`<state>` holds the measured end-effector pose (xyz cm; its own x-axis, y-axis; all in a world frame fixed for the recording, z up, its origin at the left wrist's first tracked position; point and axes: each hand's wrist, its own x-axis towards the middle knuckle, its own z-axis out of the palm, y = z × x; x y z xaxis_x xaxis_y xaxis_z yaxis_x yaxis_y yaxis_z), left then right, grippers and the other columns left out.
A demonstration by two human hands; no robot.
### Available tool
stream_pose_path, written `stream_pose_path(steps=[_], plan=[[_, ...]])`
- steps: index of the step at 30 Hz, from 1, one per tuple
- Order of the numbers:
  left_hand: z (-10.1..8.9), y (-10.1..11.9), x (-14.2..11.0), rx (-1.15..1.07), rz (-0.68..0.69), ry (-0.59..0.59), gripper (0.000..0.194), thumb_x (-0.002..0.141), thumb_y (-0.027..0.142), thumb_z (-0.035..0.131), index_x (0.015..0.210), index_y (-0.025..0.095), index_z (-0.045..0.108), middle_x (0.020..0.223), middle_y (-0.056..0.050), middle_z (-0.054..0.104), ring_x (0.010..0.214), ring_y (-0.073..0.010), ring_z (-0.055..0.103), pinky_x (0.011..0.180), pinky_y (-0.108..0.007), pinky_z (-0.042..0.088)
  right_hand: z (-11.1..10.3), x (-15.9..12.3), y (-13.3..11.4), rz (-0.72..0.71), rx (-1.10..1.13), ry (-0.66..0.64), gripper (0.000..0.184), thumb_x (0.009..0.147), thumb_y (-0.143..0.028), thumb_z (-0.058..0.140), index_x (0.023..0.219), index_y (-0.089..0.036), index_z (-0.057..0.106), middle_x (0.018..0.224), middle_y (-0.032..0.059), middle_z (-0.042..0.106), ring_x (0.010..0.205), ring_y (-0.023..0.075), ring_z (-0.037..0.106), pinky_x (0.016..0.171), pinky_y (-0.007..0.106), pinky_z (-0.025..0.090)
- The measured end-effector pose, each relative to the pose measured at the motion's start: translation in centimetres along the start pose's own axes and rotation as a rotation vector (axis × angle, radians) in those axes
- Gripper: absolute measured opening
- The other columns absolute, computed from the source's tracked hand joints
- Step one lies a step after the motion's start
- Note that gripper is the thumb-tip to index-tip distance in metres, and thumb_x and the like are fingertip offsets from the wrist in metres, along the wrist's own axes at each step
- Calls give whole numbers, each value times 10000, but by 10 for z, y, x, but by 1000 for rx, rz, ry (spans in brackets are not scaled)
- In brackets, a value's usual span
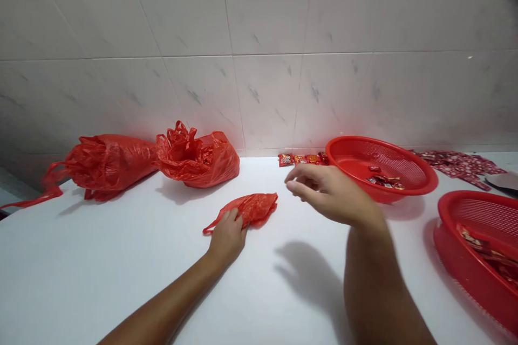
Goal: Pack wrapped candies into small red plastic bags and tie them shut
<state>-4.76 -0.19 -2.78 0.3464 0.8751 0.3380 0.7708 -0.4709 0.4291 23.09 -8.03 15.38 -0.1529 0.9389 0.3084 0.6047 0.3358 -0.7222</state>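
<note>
Left hand [227,237] palm-down, fingers curled over the end of a crumpled red plastic bag [257,210] on white tabletop [121,264]; right hand [329,194] raised, empty, fingers loosely parted, beside round red mesh basket [421,172].

We can read no words here: the small red sachets [299,159] by the wall and those inside the red plastic basket [465,275] carry printing, but it is too small and blurred for us to make out any brand or number.
</note>
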Motion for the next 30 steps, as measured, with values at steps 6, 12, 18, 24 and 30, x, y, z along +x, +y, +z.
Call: stream_pose_path(steps=[6, 12, 18, 24, 30], plan=[[11, 5, 58, -255, -164, 39, 180, 883, 297, 584, 803, 183, 698, 934, -121, 727, 922, -305, 664, 806, -394, 495, 117, 26, 83, 197, 55, 159, 167, 913, -293, 663, 782, -214, 596, 730, 14, 670, 670, 181, 569, 656, 292, 377], [-7, -1, 58, -609, -234, -35, 355, 844, 485, 661, 894, 146, 755, 824, -82, 762, 796, -264, 667, 740, -330, 503, 156, 23, 125, 273, 223, 280, 368, 946, -553, 630, 854, -196, 632, 780, 40, 701, 718, 196, 611, 658, 282, 415], [4, 7, 50, -810, -270, -78, 390, 794, 531, 746, 743, 146, 711, 701, -59, 703, 661, -201, 606, 656, -309, 493, 166, 32, 136, 305, 431, 314, 366, 855, -506, 717, 725, -170, 657, 658, 26, 651, 624, 179, 551, 593, 287, 388], [5, -4, 57, -911, -388, 130, 565, 824, 709, 664, 810, 143, 659, 689, -63, 688, 638, -195, 636, 610, -306, 530, 157, 32, 145, 380, 752, 459, 316, 855, -460, 661, 730, -171, 620, 611, 20, 628, 524, 149, 499, 518, 281, 380], [-21, -35, 66, -649, -490, 661, 413, 890, 552, 592, 876, 139, 615, 785, -89, 672, 746, -231, 659, 691, -370, 572, 146, 31, 155, 408, 1055, 644, 231, 769, -414, 701, 797, -200, 617, 697, 12, 679, 619, 173, 597, 557, 274, 471]])
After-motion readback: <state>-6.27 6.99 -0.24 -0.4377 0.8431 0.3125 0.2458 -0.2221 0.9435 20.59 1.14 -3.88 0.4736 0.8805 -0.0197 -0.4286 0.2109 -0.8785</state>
